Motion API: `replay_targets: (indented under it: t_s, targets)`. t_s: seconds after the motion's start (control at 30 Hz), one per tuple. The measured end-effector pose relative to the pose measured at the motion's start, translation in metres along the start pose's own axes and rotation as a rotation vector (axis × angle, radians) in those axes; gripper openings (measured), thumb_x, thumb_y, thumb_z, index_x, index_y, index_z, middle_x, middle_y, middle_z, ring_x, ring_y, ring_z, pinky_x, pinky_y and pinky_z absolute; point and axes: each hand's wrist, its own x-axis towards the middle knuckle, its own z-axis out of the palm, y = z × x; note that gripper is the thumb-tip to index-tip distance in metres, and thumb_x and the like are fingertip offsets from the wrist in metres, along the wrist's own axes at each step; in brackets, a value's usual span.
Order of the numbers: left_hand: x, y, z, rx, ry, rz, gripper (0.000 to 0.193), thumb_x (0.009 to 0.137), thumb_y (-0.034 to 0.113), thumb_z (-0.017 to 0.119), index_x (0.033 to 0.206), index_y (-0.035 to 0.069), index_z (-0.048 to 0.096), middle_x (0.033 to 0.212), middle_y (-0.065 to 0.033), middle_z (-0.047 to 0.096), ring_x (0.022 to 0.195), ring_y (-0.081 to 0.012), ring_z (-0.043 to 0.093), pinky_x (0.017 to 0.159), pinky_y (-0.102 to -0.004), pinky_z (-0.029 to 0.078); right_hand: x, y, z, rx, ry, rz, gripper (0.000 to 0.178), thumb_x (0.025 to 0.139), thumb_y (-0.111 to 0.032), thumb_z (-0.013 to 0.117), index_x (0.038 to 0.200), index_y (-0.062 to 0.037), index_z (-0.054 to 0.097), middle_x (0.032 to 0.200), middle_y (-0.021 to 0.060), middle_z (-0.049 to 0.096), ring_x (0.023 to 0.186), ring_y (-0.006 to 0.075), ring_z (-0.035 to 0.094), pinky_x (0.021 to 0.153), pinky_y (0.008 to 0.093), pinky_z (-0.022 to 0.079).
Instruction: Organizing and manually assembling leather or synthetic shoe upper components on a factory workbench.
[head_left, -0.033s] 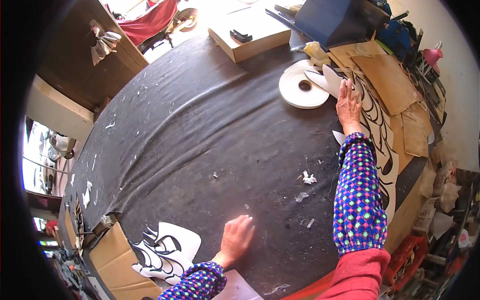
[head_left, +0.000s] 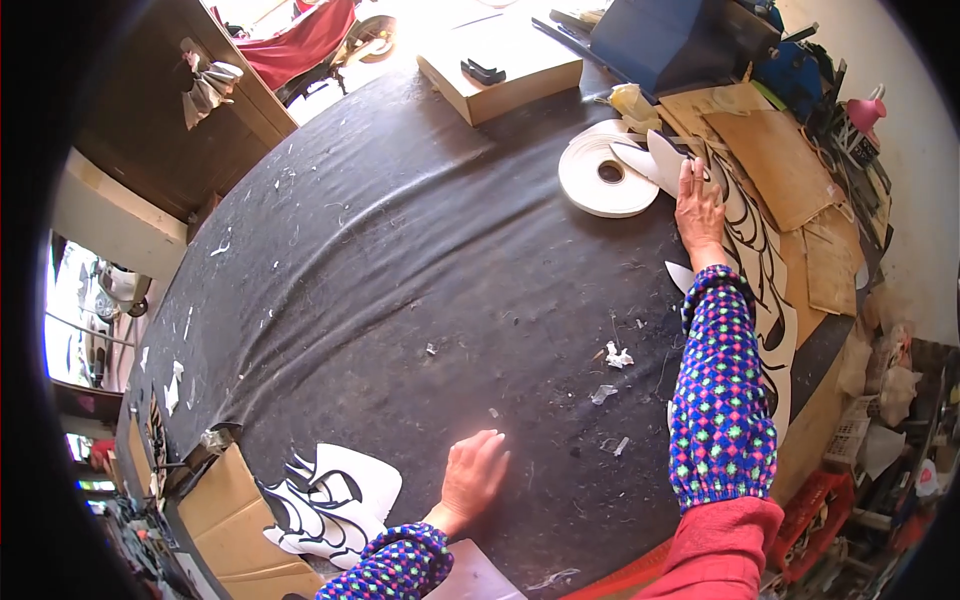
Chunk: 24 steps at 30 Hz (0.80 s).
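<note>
At the far right of the dark-covered table, my right hand (head_left: 700,212) lies with fingers stretched out over the top end of white cut-out pieces with black curved edges (head_left: 783,350). Touching that end is a roll of white strip (head_left: 590,192), lying flat. My right forearm covers part of the cut-outs. My left hand (head_left: 472,482) rests on the table near the front, fingers extended and slightly bent, holding nothing visible. Left of it sits a small bunch of white cut-outs with black edges (head_left: 362,482), partly behind my left sleeve.
A pale block (head_left: 500,85) carrying a small black object (head_left: 482,72) stands at the back. Brown cardboard (head_left: 775,165) lies along the right edge, with a dark blue box (head_left: 680,45) behind. More cardboard (head_left: 225,515) sits front left. White scraps (head_left: 618,356) dot the dark cover (head_left: 400,270).
My right forearm and hand have shifted very slightly to the right. My left hand stays in the same place.
</note>
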Motion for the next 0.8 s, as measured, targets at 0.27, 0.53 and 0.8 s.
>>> replay_targets:
  t_s: [0.27, 0.53, 0.8]
  targets:
    - [0.002, 0.002, 0.005, -0.026, 0.031, 0.022, 0.043, 0.079, 0.009, 0.074, 0.119, 0.006, 0.058, 0.120, -0.0120, 0.057, 0.105, -0.0284, 0.056, 0.090, -0.0384, 0.045, 0.000, 0.049, -0.026, 0.336, 0.013, 0.347, 0.052, 0.089, 0.003, 0.049, 0.138, -0.0045, 0.036, 0.139, 0.0181, 0.048, 0.089, 0.0353, 0.068, 0.069, 0.0423, 0.059]
    - [-0.002, -0.001, -0.001, -0.056, 0.094, -0.009, 0.038, 0.080, 0.011, 0.072, 0.116, 0.007, 0.059, 0.119, -0.0112, 0.057, 0.108, -0.0294, 0.055, 0.093, -0.0395, 0.045, -0.055, 0.042, -0.199, 0.772, 0.189, 0.339, 0.066, 0.081, 0.010, 0.047, 0.143, -0.0057, 0.033, 0.142, 0.0226, 0.043, 0.122, 0.0429, 0.050, 0.098, 0.0453, 0.046]
    - [-0.030, -0.031, 0.017, -0.022, -0.097, 0.119, 0.032, 0.087, 0.015, 0.064, 0.115, 0.001, 0.057, 0.118, -0.0135, 0.056, 0.111, -0.0300, 0.052, 0.095, -0.0386, 0.042, -0.167, -0.135, -0.469, 1.383, 0.214, -0.142, 0.068, 0.075, 0.001, 0.059, 0.141, 0.0016, 0.041, 0.133, 0.0202, 0.054, 0.107, 0.0323, 0.062, 0.088, 0.0416, 0.054]
